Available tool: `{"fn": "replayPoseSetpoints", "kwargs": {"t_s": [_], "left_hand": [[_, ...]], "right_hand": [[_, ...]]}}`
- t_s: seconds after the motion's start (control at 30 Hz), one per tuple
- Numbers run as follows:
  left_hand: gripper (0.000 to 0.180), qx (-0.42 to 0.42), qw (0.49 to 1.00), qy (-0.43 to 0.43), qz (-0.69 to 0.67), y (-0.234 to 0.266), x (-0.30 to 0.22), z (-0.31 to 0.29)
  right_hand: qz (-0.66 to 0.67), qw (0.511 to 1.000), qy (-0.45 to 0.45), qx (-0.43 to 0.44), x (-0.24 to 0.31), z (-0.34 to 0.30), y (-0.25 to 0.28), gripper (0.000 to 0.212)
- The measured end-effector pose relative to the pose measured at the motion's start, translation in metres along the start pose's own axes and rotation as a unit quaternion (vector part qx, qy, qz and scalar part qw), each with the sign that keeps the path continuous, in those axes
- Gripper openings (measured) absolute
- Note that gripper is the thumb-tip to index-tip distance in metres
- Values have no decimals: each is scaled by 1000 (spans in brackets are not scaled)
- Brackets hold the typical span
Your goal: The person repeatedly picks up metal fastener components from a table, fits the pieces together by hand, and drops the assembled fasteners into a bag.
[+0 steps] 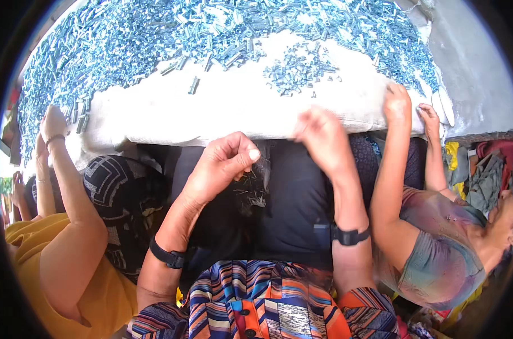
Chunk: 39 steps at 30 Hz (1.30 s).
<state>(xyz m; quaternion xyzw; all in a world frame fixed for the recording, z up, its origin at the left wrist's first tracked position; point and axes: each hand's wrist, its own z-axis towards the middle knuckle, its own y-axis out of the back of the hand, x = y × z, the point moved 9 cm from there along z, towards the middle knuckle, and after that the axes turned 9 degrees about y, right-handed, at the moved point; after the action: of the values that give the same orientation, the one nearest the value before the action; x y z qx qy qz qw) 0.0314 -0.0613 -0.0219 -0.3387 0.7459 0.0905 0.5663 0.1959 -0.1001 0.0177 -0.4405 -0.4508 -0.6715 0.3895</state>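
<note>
Blue pieces (299, 69) lie beyond tightly curled left fingers (237, 143) and blurred, half-curled right fingers (314, 122), any hold unclear.

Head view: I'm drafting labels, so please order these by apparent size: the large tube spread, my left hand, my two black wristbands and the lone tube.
1. Large tube spread
2. Left hand
3. Left wristband and right wristband: too alike to rank
4. Lone tube

small blue-silver tubes (115, 51) looked like glossy metal, wide white sheet (172, 116) was matt cloth, black wristband (351, 237) seemed plastic
</note>
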Motion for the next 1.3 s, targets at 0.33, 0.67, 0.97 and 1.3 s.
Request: {"fn": "replayPoseSetpoints", "kwargs": {"t_s": [0.33, 0.67, 0.97, 1.3], "left_hand": [[12, -127, 932, -68, 334, 10, -56, 8], [19, -247, 791, -247, 503, 11, -93, 68], [10, -270, 760, -249, 536, 12, -87, 92], [7, -100, 990, -95, 40, 24, -63, 50]], "right_hand": [[-515, 810, 157, -234, -9, 99, 99, 21], [-427, 890, 55, -152, -26, 96, 97, 33], [92, 971, -7, -219, -33, 39, 78, 16], [348, 924, -23, -158, -22, 4, 16, 5]]}}
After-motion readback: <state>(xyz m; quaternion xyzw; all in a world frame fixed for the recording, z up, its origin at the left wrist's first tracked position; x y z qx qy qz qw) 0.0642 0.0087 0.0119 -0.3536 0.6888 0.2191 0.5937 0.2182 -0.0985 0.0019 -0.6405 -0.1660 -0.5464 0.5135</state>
